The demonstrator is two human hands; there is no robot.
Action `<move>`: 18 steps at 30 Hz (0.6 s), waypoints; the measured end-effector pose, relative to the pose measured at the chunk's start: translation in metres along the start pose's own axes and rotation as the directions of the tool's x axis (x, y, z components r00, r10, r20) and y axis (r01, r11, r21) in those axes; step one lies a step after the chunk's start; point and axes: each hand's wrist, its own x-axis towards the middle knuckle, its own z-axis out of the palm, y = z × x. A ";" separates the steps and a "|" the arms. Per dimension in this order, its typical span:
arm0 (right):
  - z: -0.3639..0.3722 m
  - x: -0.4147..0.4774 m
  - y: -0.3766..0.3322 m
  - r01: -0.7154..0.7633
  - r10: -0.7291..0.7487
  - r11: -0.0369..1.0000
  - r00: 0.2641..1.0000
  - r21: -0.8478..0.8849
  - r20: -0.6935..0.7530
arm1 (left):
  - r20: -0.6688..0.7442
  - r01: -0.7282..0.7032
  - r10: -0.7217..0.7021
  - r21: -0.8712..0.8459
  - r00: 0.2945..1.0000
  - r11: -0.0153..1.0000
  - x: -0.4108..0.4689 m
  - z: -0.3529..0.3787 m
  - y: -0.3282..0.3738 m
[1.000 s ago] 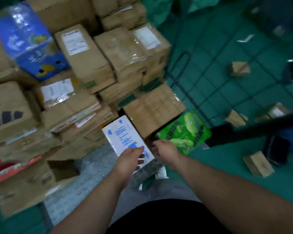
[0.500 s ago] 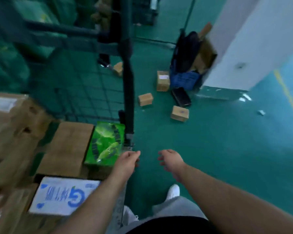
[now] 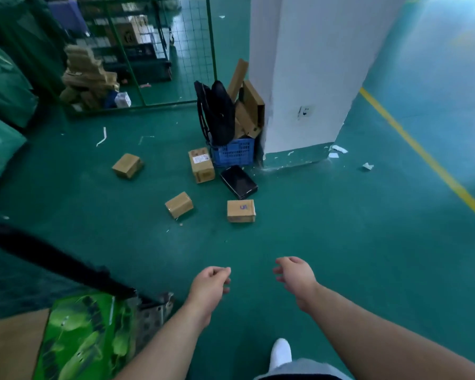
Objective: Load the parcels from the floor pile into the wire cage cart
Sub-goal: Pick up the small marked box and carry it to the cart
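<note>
Several small parcels lie scattered on the green floor ahead: a brown box [image 3: 240, 210] with a purple mark, a taped brown box [image 3: 179, 204], a taller labelled box [image 3: 201, 165], another brown box [image 3: 127, 165] to the left, and a flat black parcel [image 3: 239, 181]. My left hand [image 3: 210, 286] and my right hand [image 3: 294, 275] hang in front of me with loosely curled fingers, both holding nothing. At the bottom left the wire cage cart's black top rail [image 3: 61, 263] crosses the view, with a green printed parcel [image 3: 83, 338] and a brown box [image 3: 11, 349] inside it.
A white pillar [image 3: 307, 78] stands ahead, with a blue plastic crate [image 3: 233, 153], a black bag and folded cardboard against it. A green wire cage [image 3: 148, 50] with stacked boxes is at the back left. A yellow floor line [image 3: 422, 154] runs on the right. My white shoe [image 3: 280, 352] shows below.
I have let go of the white-and-blue parcel in the cart and turned right, away from the cart toward the scattered parcels. Both hands are now free.
</note>
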 end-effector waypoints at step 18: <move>0.019 0.177 -0.168 -0.030 0.050 0.988 0.990 -0.154 0.129 | -0.159 0.126 -0.126 -0.008 0.979 0.992 0.176 -0.005 0.139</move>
